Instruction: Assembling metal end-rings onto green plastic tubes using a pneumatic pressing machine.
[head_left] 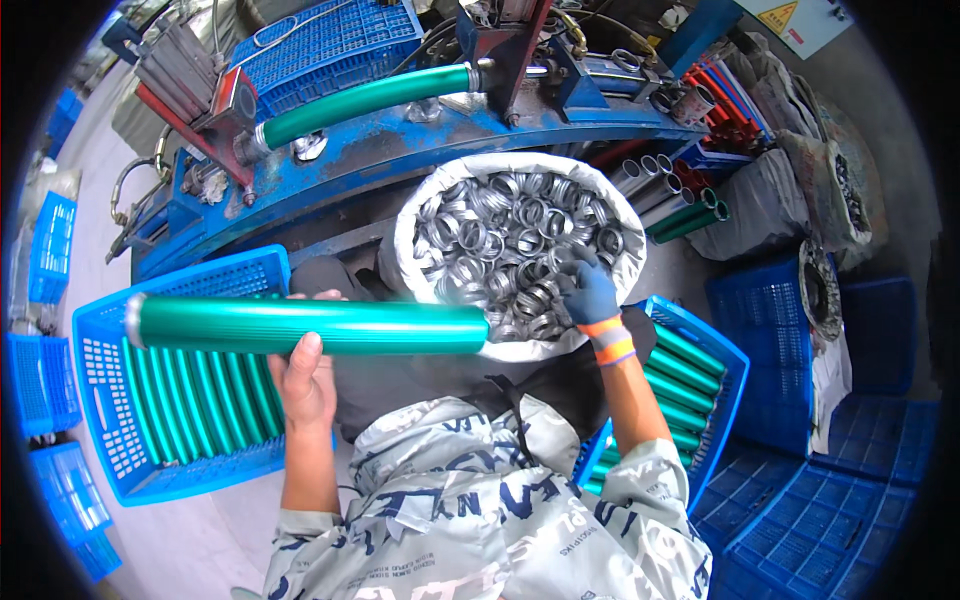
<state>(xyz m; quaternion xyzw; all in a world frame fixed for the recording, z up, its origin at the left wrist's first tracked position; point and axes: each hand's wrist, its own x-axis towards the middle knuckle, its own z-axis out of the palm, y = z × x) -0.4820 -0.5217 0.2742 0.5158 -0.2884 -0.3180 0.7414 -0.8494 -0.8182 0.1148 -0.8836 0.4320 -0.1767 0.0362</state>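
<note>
My left hand (306, 378) is closed around a shiny green tube (350, 326), held level above my lap, thumb on the near side. A silvery ring (133, 320) sits at the tube's left end. The right end reaches the rim of a white sack (405, 250) full of loose metal rings (525, 225). My right hand (590, 291), in a dark glove with an orange cuff, is at the sack's right side. Its fingers are bent down among the rings; what they grip, if anything, does not show.
Beyond the sack stands a blue bench machine (400, 160) with another green tube (365, 104) clamped level in it. Blue crates of green tubes flank me, one at the left (110, 400) and one at the right (735, 385). Silvery tubes (655, 190) lie right of the sack.
</note>
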